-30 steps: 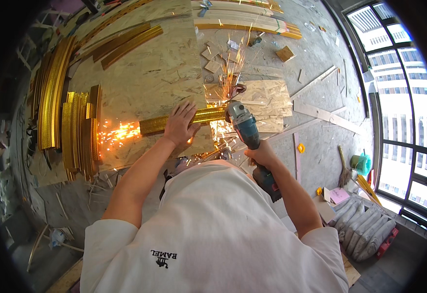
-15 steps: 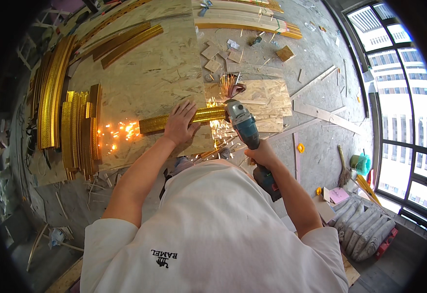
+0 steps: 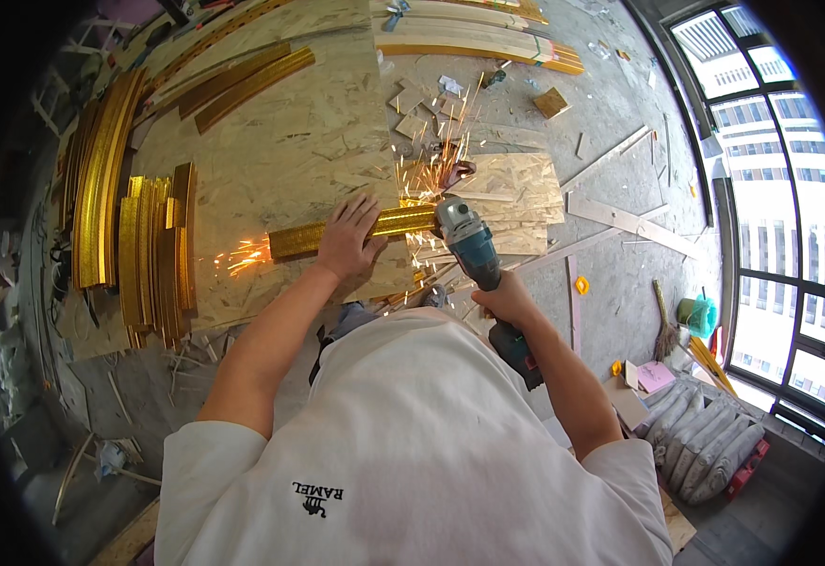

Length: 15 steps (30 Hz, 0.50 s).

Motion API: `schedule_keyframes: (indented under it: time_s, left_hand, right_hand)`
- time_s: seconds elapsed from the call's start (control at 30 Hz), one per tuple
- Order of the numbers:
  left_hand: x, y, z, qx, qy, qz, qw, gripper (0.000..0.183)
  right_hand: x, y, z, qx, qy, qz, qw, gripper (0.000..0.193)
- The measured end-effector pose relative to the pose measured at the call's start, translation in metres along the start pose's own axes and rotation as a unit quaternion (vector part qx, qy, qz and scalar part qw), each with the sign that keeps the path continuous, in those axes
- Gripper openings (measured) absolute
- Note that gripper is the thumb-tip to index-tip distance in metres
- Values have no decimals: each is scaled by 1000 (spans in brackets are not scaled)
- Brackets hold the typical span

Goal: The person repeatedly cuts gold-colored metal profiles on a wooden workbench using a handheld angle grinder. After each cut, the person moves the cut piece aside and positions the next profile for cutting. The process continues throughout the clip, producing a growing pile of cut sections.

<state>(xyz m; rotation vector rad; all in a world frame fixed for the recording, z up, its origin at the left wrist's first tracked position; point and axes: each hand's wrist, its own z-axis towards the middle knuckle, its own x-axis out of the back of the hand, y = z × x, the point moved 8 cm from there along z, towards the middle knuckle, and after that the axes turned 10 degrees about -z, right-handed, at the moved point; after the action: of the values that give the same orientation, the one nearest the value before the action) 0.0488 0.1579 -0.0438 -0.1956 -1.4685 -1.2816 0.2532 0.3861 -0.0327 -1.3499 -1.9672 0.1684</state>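
Note:
My right hand [image 3: 507,297] is wrapped round the body of a teal and black cordless angle grinder [image 3: 475,249]. The grinder's head meets the right end of a gold, textured metal trim strip [image 3: 294,241], and orange sparks [image 3: 422,179] spray there. More sparks [image 3: 247,256] fly out past the strip's left end. My left hand [image 3: 348,236] holds the strip down, fingers laid across it and thumb at the near edge. The strip lies on a chipboard sheet [image 3: 309,141], its right end beyond the sheet's edge. The grinder's disc is hidden.
Stacks of gold trim strips [image 3: 153,255] lie left on the chipboard; further strips [image 3: 257,87] lie behind. A smaller chipboard piece [image 3: 526,193], wood offcuts [image 3: 552,103] and long strips [image 3: 634,224] are on the right. A broom [image 3: 665,325] and bucket [image 3: 697,316] stand near the windows.
The sparks at the grinder now spread wider and higher, while those at the strip's left end have drawn into a tighter streak. Both hands stay nearly in place.

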Motion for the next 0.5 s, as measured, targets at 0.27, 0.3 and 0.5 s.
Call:
schedule_keyframes:
  time_s: [0.27, 0.3, 0.5]
  left_hand:
    - [0, 0, 1, -1, -2, 7, 1000, 61]
    - [1, 0, 1, -1, -3, 7, 1000, 61]
    - [0, 1, 2, -8, -1, 4, 1000, 59]
  right_hand:
    - [-1, -6, -5, 5, 8, -13, 1000, 33]
    - [0, -8, -6, 8, 8, -16, 1000, 34]
    - [-5, -5, -4, 3, 9, -26, 1000, 34]
